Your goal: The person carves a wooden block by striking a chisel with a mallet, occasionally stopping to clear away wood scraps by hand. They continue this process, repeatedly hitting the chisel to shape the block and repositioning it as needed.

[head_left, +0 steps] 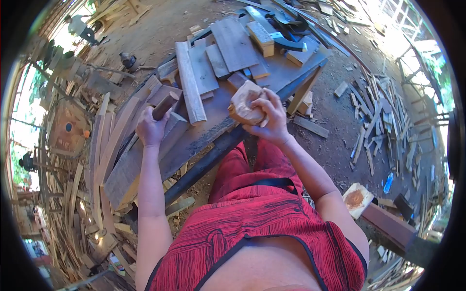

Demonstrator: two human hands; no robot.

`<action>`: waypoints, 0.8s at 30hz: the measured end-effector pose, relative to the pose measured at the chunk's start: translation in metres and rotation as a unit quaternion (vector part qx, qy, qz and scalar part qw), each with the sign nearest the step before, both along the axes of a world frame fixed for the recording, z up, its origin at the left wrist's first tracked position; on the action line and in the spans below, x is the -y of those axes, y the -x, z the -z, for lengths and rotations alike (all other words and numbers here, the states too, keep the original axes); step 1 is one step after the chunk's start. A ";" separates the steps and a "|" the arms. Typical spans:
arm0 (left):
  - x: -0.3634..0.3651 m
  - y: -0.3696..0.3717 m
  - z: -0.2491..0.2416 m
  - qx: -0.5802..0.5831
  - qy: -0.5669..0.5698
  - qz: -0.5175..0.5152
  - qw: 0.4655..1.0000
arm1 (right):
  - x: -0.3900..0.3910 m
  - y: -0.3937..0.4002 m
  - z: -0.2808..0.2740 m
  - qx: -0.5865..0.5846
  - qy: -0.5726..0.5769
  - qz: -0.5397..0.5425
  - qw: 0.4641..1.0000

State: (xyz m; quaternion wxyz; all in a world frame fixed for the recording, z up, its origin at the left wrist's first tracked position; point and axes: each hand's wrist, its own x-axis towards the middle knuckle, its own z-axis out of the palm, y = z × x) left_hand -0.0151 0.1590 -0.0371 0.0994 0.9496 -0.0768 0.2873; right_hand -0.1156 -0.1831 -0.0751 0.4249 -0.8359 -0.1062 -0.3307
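Note:
Over the left part of the workbench [167,154], my left hand [151,127] is closed around a dark wooden handle [165,106]; whatever it belongs to cannot be made out. My right hand [271,118] grips a carved piece of pale wood [245,103] at its right side, above the bench's front edge. The carved piece has a hollowed, rounded shape. Between and beyond my hands lie a long narrow wood strip [191,85], a wide flat board [234,43] and smaller boards. The two hands are apart.
A handsaw [264,22] and a wood block [261,39] lie at the bench's far end. Scrap wood [374,114] covers the ground at right. Long planks [114,136] lean at left. A blue bottle [388,182] is at lower right. Another person [80,29] is far back left.

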 end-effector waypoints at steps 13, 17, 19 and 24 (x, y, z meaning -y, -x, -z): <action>-0.004 -0.003 0.001 0.014 -0.001 -0.006 1.000 | -0.074 -0.044 0.034 -0.115 0.191 0.010 0.975; -0.004 -0.003 -0.001 -0.018 0.005 -0.007 1.000 | -0.080 -0.044 0.022 -0.149 0.235 0.028 0.960; -0.003 -0.002 -0.001 -0.025 0.012 -0.008 1.000 | -0.081 -0.046 0.019 -0.159 0.248 0.017 0.956; -0.004 -0.001 -0.002 -0.019 -0.001 -0.011 1.000 | -0.080 -0.051 0.034 -0.104 0.115 -0.034 0.987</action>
